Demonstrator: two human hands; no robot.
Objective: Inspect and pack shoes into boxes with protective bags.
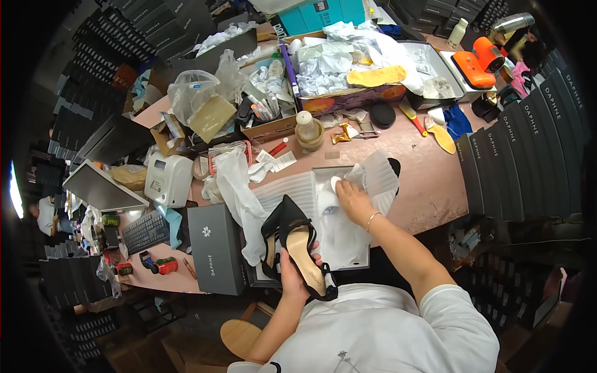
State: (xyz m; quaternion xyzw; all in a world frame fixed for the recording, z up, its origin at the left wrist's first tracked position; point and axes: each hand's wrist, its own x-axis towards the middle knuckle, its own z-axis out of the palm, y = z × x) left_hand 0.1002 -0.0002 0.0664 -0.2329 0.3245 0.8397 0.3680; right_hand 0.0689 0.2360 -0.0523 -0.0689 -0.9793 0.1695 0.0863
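Note:
My left hand (294, 273) grips a black pointed high-heel shoe (297, 239) with a tan insole, held near my chest over the table's front edge. A second black shoe (271, 248) sits pressed beside it on the left. My right hand (353, 200) rests on white tissue paper (339, 239) inside an open grey shoe box (323, 171), fingers closed on a fold of the paper. A dark grey box lid (214, 248) lies just left of the shoes.
The pinkish table (429, 180) is crowded: a white label printer (166, 180), a keyboard (145, 231), cardboard boxes of crumpled paper (339, 59), tan insoles, an orange tool (477, 62). Stacks of dark shoe boxes (528, 149) line the right and back left.

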